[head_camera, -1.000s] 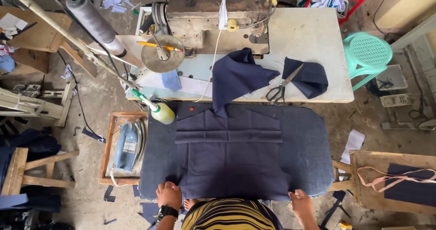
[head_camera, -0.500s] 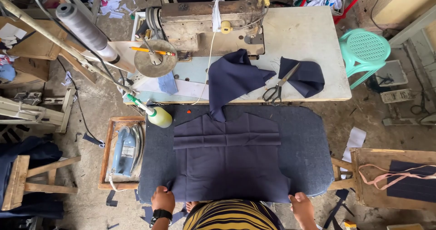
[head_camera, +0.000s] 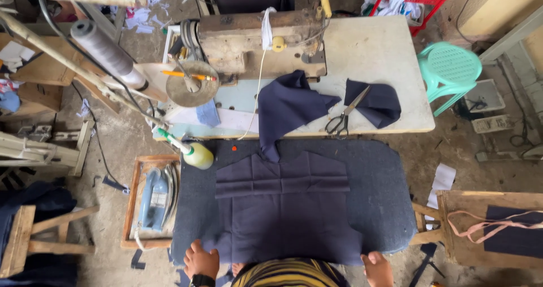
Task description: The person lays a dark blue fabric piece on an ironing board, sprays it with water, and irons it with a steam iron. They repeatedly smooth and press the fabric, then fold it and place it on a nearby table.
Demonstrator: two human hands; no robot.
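A dark navy fabric panel point(head_camera: 285, 208) lies flat on a padded blue-grey pressing board point(head_camera: 379, 191), with a folded band across its upper part. My left hand point(head_camera: 201, 260), with a black watch on its wrist, grips the panel's near left corner. My right hand point(head_camera: 378, 266) holds the near right corner at the board's front edge. Both hands sit at the bottom of the view, partly cut off. A striped yellow and black garment on my body shows between them.
A sewing machine point(head_camera: 254, 35) stands on a white table point(head_camera: 373, 49) beyond the board, with two navy fabric pieces point(head_camera: 291, 103) and scissors point(head_camera: 342, 117). An iron point(head_camera: 154, 193) rests in a wooden tray at left, next to a spray bottle point(head_camera: 195, 153). A green stool point(head_camera: 449, 69) is at right.
The view has tilted so the board and hands sit lower in the frame. Both hands stay on the panel's near corners; the fabric has not visibly shifted on the board.
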